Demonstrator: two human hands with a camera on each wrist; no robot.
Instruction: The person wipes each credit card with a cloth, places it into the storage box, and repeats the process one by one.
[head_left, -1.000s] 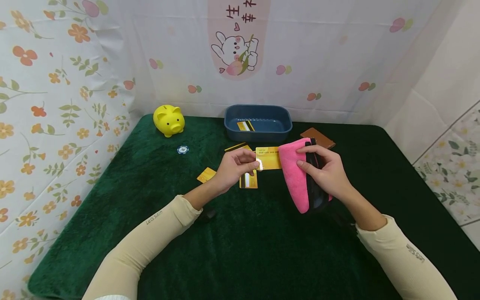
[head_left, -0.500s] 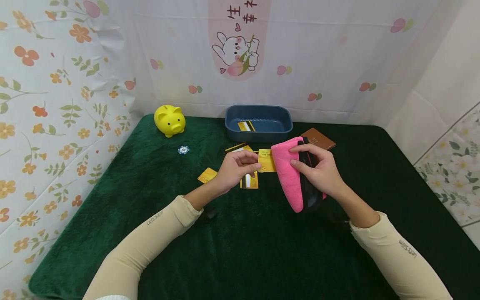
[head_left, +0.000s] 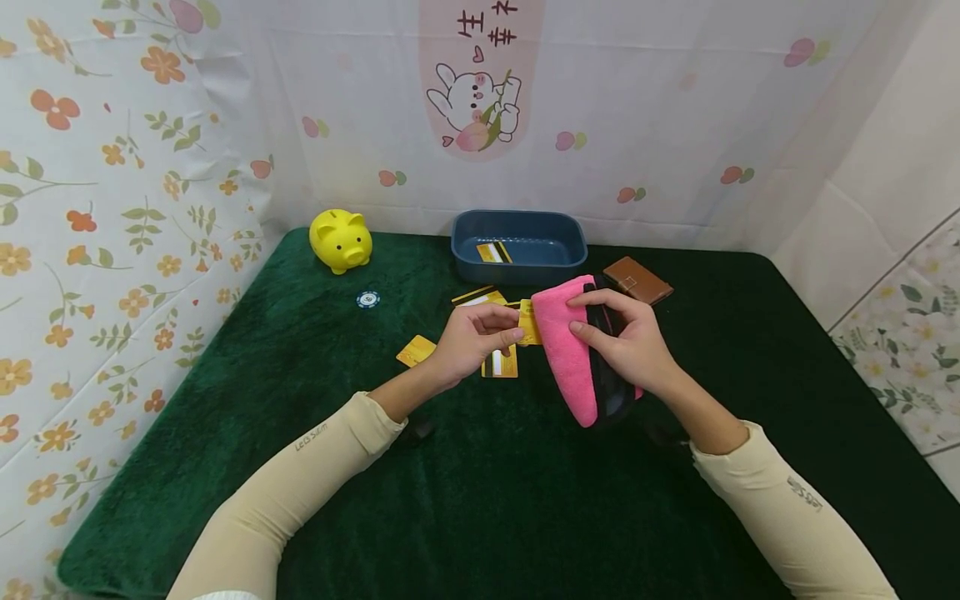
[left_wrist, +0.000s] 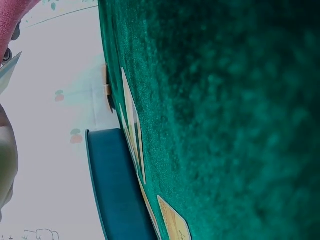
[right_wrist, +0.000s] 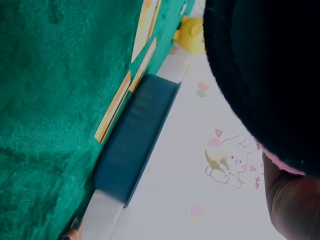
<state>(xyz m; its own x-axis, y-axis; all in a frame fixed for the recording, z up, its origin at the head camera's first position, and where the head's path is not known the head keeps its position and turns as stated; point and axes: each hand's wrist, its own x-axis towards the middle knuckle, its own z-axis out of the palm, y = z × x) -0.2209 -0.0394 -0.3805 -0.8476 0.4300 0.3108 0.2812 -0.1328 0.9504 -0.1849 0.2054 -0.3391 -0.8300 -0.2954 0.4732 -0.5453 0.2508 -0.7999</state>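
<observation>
In the head view my left hand point(head_left: 474, 340) pinches a gold bank card point(head_left: 529, 325) by its left edge, between thumb and fingers. The card's right part is hidden behind a fuzzy pink cloth point(head_left: 564, 350) with black edging. My right hand point(head_left: 632, 335) grips that cloth, thumb and fingers on its near face. A sliver of the held card point(left_wrist: 9, 74) shows at the left of the left wrist view, just below the pink cloth point(left_wrist: 11, 17). The dark side of the cloth point(right_wrist: 270, 75) fills the upper right of the right wrist view.
Several gold cards lie beyond and beneath the hands, such as one card point(head_left: 416, 351) at left. A blue bin point(head_left: 519, 272) at the back holds gold cards. Nearby are a brown wallet point(head_left: 637, 279), a yellow piggy bank point(head_left: 340, 242) and a poker chip point(head_left: 368, 300).
My right hand has moved left with the pink cloth, which now covers more of the gold card. The left hand has stayed almost in place, still pinching the card.
</observation>
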